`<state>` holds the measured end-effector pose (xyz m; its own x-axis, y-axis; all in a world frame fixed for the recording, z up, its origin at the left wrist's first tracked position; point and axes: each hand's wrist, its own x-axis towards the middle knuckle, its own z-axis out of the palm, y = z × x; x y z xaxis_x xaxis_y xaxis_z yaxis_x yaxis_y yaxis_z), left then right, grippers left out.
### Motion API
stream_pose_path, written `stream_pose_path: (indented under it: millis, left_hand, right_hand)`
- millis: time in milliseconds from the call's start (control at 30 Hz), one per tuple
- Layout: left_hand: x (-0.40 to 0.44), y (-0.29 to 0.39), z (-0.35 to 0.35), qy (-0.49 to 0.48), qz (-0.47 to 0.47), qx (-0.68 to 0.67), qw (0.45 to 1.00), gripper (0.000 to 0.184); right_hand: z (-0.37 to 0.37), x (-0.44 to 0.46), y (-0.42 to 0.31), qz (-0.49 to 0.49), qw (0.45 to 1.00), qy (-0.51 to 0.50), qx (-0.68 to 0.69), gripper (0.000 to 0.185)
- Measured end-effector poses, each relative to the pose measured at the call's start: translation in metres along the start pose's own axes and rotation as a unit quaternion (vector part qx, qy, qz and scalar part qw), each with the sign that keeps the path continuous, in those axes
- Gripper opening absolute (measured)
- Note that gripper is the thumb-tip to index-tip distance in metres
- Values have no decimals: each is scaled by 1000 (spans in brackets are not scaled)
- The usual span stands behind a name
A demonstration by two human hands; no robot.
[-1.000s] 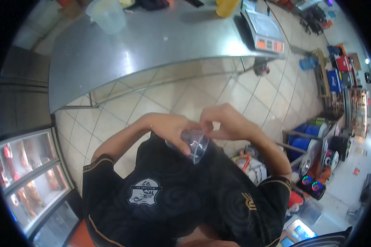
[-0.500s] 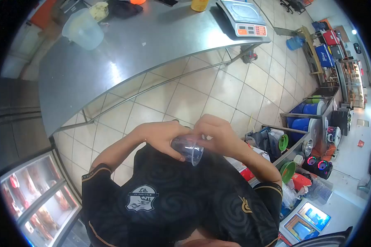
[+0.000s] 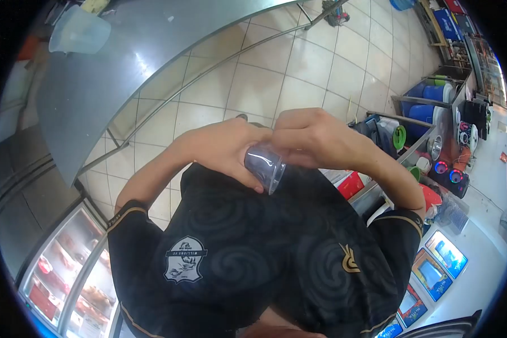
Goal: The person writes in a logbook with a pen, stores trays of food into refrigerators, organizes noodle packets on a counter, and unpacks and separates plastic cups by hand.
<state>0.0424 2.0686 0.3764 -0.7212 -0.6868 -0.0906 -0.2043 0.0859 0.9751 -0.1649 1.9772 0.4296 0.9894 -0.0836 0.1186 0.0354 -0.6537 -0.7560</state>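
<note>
A clear plastic cup (image 3: 263, 165) lies tilted in front of my chest, its wide rim toward the lower right. My left hand (image 3: 226, 147) is closed around the cup, with the thumb along its near side. Right beside it, my right hand (image 3: 310, 138) has its fingers curled and pressed together against the cup's upper right side. What those fingertips pinch, if anything, is hidden behind the knuckles and the cup.
Ahead stands a metal table (image 3: 169, 42) with a translucent plastic jug (image 3: 80, 31) at its left. A lit display fridge (image 3: 65, 270) is at lower left. To the right, shelving holds blue containers (image 3: 419, 112), a red box (image 3: 350, 185) and a speaker with coloured lights (image 3: 449, 172).
The view has tilted down, so the table has shifted up and its scale is out of frame. Both hands remain at the cup; the right elbow has swung further outward.
</note>
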Motion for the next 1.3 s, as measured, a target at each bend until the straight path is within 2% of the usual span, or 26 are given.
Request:
stream_pose_path:
  millis: [233, 367, 433, 467, 567, 667, 700, 800, 833, 900, 967, 1033, 1100, 1167, 1200, 1233, 1300]
  left_hand:
    - [3, -10, 1, -31, -12, 8, 999, 65]
    - [4, -11, 0, -39, -21, 35, 998, 67]
    - [7, -16, 0, 72, 70, 43, 994, 70]
    - [9, -17, -1, 125, 116, 44, 984, 71]
    - [6, -10, -12, 124, 94, 132, 979, 80]
    - [17, -8, -9, 76, 17, 83, 994, 79]
    - [20, -12, -10, 71, 4, 67, 995, 76]
    - [30, -26, -13, 41, -37, 20, 998, 70]
    - [33, -28, -13, 29, -56, 6, 998, 69]
    - [36, -31, -12, 13, -76, -3, 997, 67]
    - [46, -35, -13, -2, -55, 8, 998, 65]
    - [55, -38, -16, -53, -57, -35, 996, 65]
    - [69, -29, -26, -123, -46, 63, 989, 75]
    - [90, -16, -26, -168, -36, 53, 984, 83]
    - [98, -11, -26, -183, -37, 51, 981, 87]
    - [107, -5, -19, -186, -61, 29, 980, 93]
    - [129, -9, 0, -197, -46, 49, 978, 90]
  right_hand:
    - [3, -10, -1, 43, 999, -1, 17, 20]
    - [5, -17, 1, 57, 998, 32, 18, 21]
    - [8, -21, 2, 95, 993, 68, 28, 21]
    - [7, -27, 5, 161, 980, 91, 70, 20]
    - [18, -49, 23, 328, 901, 180, 218, 18]
    - [44, -57, 23, 357, 882, 237, 197, 20]
    - [46, -59, 18, 311, 897, 266, 168, 29]
    - [46, -75, 10, 230, 929, 271, 104, 45]
    - [46, -76, 3, 261, 913, 270, 160, 60]
    - [61, -79, 3, 268, 901, 290, 178, 67]
    - [71, -82, 1, 270, 894, 322, 154, 73]
    - [81, -88, 4, 255, 886, 364, 136, 69]
    - [97, -95, 9, 264, 866, 392, 165, 70]
    - [98, -97, 2, 279, 856, 408, 149, 70]
    - [98, -99, -2, 279, 855, 412, 145, 69]
    - [99, -103, -8, 297, 827, 447, 166, 72]
    - [97, -125, -15, 297, 829, 457, 125, 74]
